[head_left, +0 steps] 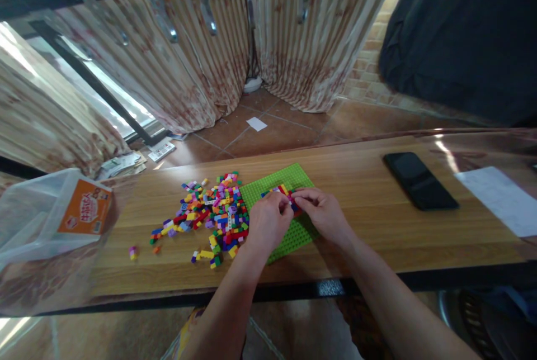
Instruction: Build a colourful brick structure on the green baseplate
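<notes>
Over a green studded baseplate (297,175), both of my hands meet at a small cluster of joined toy bricks (284,189) in red, yellow, blue and white. My left hand (271,219) is closed at the cluster's near left side, thumb and forefinger pinched at the bricks. From the right, my right hand (322,212) has its fingertips closed on the cluster's right edge, by red and blue bricks. My fingers cover much of the cluster, so the exact brick in each pinch is hidden. Left of the plate spreads a loose pile of small coloured bricks (229,209).
All this lies on a wooden table (361,181). A black phone (419,181) and a white sheet of paper (499,198) lie to the right. At the far left stands a clear plastic tub (37,214) with an orange label. Stray bricks (133,252) sit near the left end.
</notes>
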### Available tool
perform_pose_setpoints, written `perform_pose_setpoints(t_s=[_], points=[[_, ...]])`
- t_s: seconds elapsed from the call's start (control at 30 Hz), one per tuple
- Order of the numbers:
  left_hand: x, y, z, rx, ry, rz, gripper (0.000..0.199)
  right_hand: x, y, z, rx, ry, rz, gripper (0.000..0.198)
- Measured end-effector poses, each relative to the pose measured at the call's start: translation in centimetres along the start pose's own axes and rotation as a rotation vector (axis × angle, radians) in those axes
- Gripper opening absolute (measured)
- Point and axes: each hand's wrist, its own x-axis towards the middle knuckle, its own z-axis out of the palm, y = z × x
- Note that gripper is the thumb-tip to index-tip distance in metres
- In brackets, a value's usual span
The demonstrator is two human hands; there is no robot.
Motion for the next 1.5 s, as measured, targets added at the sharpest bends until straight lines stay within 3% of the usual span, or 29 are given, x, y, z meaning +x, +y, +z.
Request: perform_pose_setpoints(t_s=[0.27, 0.53, 0.83, 1.2, 1.37, 1.5], points=[[-0.1, -0.9, 1.0, -0.167, 0.065, -0.06, 0.009, -0.1, 0.1, 0.3, 0.0, 0.004, 0.003, 0.016], [-0.3, -0.9, 0.7, -0.206, 0.059, -0.022, 0.01, -0.1, 0.0, 0.8, -0.073, 0.036, 0.061, 0.016], [-0.2, -0.5, 1.2, -0.188, 0.091, -0.083, 0.013, 0.1, 0.2, 1.3, -0.046, 0.064, 0.127, 0.016], [-0.7, -0.7, 1.0, -0.232, 0.133, -0.039, 0.013, -0.1, -0.4, 1.4, -0.107, 0.084, 0.042, 0.016], [-1.2, -0.8, -0.1, -0.075, 0.255, -0.236, 0.009, -0.3, 0.3, -0.3, -0.081, 0.126, 0.119, 0.028], [-1.1, -0.7, -0.4, 0.018, 0.2, -0.318, 0.018, -0.3, 0.6, -1.9, -0.243, 0.128, 0.122, 0.032]])
